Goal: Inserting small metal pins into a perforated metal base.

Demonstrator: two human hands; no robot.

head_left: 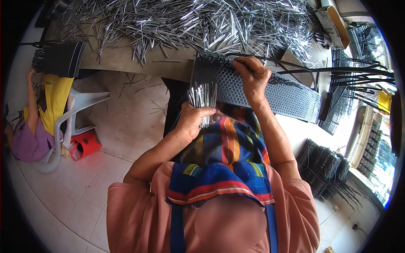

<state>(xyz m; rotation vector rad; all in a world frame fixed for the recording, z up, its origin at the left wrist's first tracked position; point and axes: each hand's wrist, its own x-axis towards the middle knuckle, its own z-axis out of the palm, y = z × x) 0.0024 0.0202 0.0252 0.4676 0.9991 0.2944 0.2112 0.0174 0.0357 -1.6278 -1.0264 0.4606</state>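
Place: a workshop, as I read it over the head camera; many like parts, worked by hand.
Bench: I see its top heaped with loose metal rods.
Plate: dark, long, covered in rows of holes, at the bench edge.
Apron: striped cloth, on the wearer.
Co-worker: seated on a pale plastic chair, a dark bristly piece near one hand.
Stacks: dark, spiky, piled at my right.
Floor: partly tiled, thin stray bits near the bench.
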